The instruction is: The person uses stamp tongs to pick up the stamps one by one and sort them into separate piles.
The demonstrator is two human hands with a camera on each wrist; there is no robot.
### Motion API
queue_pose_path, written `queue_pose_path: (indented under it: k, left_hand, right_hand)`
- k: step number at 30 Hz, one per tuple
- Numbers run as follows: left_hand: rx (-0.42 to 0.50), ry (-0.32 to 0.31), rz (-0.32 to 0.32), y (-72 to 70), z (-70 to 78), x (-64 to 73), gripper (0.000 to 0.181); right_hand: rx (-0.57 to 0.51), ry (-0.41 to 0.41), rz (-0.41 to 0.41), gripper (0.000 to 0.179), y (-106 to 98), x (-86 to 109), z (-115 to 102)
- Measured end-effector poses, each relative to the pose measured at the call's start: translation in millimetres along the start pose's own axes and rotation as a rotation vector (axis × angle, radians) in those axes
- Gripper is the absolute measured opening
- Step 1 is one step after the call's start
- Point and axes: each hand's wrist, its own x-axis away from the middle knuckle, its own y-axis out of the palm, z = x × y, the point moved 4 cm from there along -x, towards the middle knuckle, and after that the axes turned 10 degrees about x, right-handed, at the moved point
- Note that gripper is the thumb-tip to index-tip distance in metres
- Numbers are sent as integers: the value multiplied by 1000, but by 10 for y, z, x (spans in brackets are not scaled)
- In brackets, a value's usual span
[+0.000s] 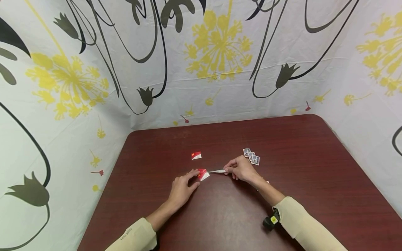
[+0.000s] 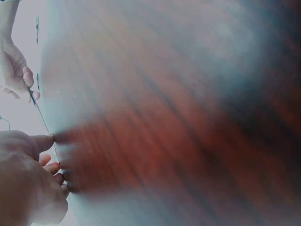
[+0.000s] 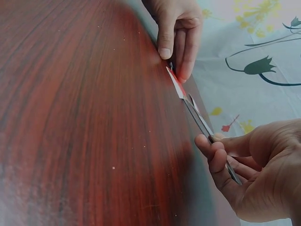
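Note:
My right hand (image 1: 240,169) pinches a pair of metal tweezers (image 3: 200,120) between thumb and fingers. The tweezers point left, their tips right at the corner of a small red and white card (image 1: 203,174). On the left side of that card, the straight fingers of my left hand (image 1: 183,188) press it against the table, with the thumb resting apart from it. In the right wrist view the card's white edge shows between the left fingertips and the tweezers' tips. The left wrist view is mostly blurred table.
A second red and white card (image 1: 196,155) lies farther back on the dark red wooden table (image 1: 163,146). Several small pictures like stamps (image 1: 251,156) overlap in a row beyond my right hand. Something pale is mostly hidden under the right forearm. Patterned cloth (image 1: 176,69) hangs behind the table.

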Motion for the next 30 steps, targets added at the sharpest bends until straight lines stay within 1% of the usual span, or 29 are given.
queue_pose_path:
  k: [18,24,30]
  left_hand:
    - [1,3,-1,-3,0,1,45]
    - [-3,-3,-3,-1,-3,0,46]
    - [-13,20,12,-6,5,2,45]
  right_hand:
    - [-2,-5,52,8,36,16,29]
    - [-55,-1,48,9,22,35,19]
    - [-117,23,58,8,-11,46,24]
